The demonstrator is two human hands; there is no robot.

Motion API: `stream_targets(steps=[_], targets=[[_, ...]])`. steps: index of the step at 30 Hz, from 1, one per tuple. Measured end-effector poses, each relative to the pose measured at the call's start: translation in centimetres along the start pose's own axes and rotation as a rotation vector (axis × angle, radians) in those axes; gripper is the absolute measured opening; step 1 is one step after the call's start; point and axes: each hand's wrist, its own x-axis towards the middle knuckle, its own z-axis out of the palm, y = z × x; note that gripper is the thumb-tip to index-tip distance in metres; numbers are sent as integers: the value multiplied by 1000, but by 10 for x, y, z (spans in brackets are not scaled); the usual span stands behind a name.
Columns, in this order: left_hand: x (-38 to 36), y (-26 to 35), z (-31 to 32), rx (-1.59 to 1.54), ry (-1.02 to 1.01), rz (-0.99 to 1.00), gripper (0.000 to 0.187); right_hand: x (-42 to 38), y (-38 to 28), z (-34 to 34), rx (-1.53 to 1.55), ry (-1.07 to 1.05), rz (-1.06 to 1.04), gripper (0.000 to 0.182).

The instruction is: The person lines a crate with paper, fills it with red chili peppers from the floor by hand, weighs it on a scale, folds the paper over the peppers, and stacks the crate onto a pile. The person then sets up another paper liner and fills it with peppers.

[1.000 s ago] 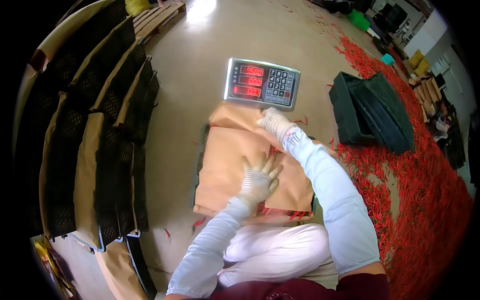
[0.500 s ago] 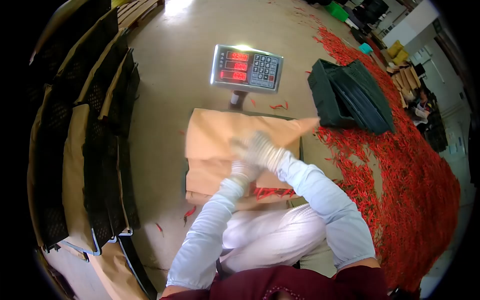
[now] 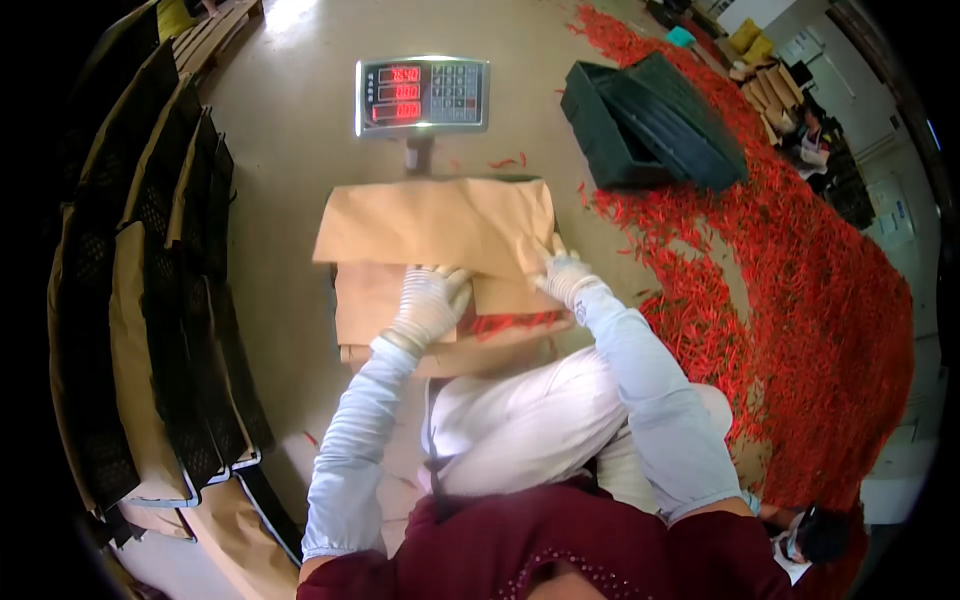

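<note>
While both gloved hands are pressing down on the tan kraft-paper lining (image 3: 430, 225) that is wrapping over a crate of small red chillies (image 3: 515, 322), the step in hand looks to be the closing of the paper over the load as it is sitting on the scale. The left hand (image 3: 428, 303) is lying flat with fingers spread on the near flap, at about 7 o'clock from the middle of the paper. The right hand (image 3: 562, 272) is curling its fingers over the paper's right edge at about 4 o'clock, seemingly pinching that fold, though how firmly I cannot tell.

The covered crate is resting on the floor-level platform directly in front of the person's knees, with the grey digital scale display with red numerals (image 3: 422, 94) standing at 12 o'clock from it. Its long axis is running from 9 o'clock to 3 o'clock, and the far flap is lying folded towards the person. A strip of chillies is showing between the flaps near the right hand.

By my judgement, the next move is calling for drawing the right-hand flap across that open strip and flattening it, with the left hand holding the near flap down so nothing springs back.

A stack of dark green plastic crates (image 3: 650, 125) is lying at 2 o'clock, and a wide spread of loose red chillies on the floor (image 3: 800, 300) is filling the 3 o'clock side.
</note>
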Motion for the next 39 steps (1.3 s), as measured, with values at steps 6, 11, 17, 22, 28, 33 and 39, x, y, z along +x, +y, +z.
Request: stream_targets(steps=[6, 11, 17, 22, 28, 33, 39], targets=[[-155, -15, -22, -59, 688, -825, 66, -4, 12, 25, 242, 89, -40, 75], [-258, -45, 9, -1129, -25, -1177, 73, -4, 13, 32, 388, 157, -100, 70], [-220, -41, 9, -709, -218, -1333, 59, -19, 21, 16, 447, 107, -158, 66], [-214, -77, 13, -696, 310, -1186, 61, -14, 16, 13, 433, 71, -126, 67], [-237, -106, -7, -738, -195, -1283, 45, -10, 24, 22, 432, 100, -158, 66], [-237, -65, -16, -524, -325, -1243, 33, -13, 26, 23, 460, 105, -171, 67], [-248, -44, -51, -968, -34, -899, 28, -15, 27, 17, 419, 133, -201, 66]])
